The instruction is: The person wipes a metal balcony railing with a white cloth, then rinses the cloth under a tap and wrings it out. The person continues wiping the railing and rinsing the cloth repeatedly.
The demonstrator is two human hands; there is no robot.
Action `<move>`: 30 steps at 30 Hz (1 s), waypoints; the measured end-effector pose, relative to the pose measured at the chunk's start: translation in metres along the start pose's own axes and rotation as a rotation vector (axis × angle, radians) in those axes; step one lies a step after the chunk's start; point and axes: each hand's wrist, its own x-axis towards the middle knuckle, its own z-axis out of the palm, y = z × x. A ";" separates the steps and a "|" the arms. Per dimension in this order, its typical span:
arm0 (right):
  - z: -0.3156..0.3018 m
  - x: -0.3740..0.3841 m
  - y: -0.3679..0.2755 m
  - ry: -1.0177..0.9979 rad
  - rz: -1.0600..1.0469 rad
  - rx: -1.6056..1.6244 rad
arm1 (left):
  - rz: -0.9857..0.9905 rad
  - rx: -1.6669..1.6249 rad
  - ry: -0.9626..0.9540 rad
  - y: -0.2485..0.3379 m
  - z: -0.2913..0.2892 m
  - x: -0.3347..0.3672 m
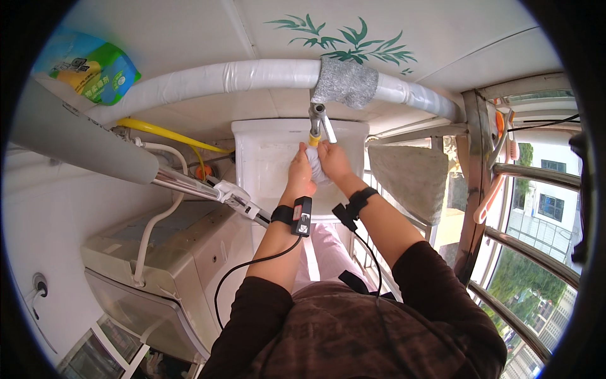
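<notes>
Between the left hand (299, 172) and right hand (335, 162) sits the cloth (320, 169); both curl nearly closed round it, the tap (316, 120) just ahead. I'd squeeze evenly, low over the sink (257, 174) under them, to catch drips.

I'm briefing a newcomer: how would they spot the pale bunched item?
Find the white sink, then the metal tap with a yellow tip. Just below that tip, between the left grip and right grip, is the pale bunched item, its gathered folds setting it apart from the smooth sink.
</notes>
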 end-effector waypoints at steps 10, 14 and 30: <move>-0.022 -0.017 -0.011 -0.338 -0.013 0.426 | 0.180 0.009 -0.093 0.027 -0.002 -0.026; -0.003 -0.052 -0.042 -0.160 -0.188 0.350 | 0.167 0.164 0.074 0.023 -0.014 0.001; -0.021 -0.005 0.016 -0.131 0.048 0.708 | -0.024 -0.134 -0.166 0.041 0.012 -0.041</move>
